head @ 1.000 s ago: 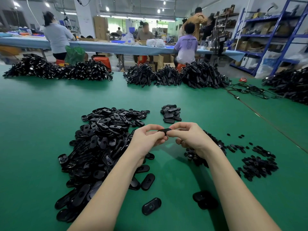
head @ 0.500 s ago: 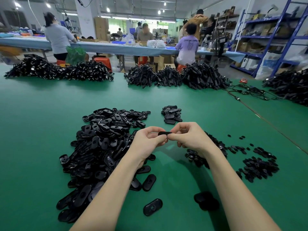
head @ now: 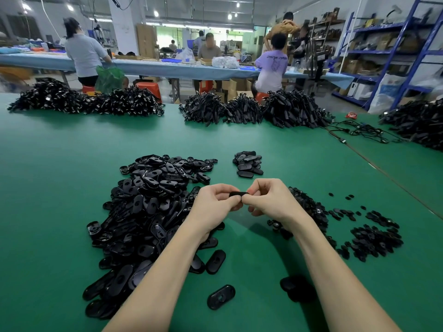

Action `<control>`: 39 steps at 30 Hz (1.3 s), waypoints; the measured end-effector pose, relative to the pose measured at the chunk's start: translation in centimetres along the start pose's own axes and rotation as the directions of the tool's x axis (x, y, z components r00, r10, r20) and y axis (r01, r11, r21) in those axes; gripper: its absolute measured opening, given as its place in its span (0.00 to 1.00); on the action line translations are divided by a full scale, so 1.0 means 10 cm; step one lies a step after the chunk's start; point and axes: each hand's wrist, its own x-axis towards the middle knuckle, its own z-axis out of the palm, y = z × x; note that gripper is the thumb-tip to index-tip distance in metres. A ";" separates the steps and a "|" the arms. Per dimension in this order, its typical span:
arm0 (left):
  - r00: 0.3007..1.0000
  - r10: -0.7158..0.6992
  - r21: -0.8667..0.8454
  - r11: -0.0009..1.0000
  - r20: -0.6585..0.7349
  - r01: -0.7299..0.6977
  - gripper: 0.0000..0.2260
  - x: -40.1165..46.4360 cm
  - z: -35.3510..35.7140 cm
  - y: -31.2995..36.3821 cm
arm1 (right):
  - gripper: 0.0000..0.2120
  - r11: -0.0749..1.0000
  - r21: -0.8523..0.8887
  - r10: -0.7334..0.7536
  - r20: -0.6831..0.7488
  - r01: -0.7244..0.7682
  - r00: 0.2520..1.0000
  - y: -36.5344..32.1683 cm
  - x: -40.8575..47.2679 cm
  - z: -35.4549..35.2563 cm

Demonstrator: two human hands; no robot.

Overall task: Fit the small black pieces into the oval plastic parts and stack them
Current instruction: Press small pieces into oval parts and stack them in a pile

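My left hand [head: 213,207] and my right hand [head: 271,200] meet above the green table [head: 60,188], both pinching one black oval part [head: 238,194] between their fingertips. Whether a small piece sits in it is hidden by my fingers. A big heap of loose oval parts [head: 148,202] spreads to the left of my hands. Small black pieces [head: 374,238] lie in a low pile to the right, with more under my right wrist. A small stack of oval parts [head: 248,162] stands just beyond my hands.
Single oval parts [head: 220,297] lie near the front edge between my forearms. Large heaps of black cabled items [head: 242,110] line the far side, and loose cables [head: 359,131] run at the right. People work at a blue table behind.
My hands stay together on the oval part, with only small finger shifts. The piles have not moved.
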 end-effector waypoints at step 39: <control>0.951 0.062 0.539 0.834 -0.304 0.118 0.14 1.58 0.50 0.03 | 0.01 0.988 -0.115 0.106 -0.008 -0.106 0.994 0.22 0.10 -0.33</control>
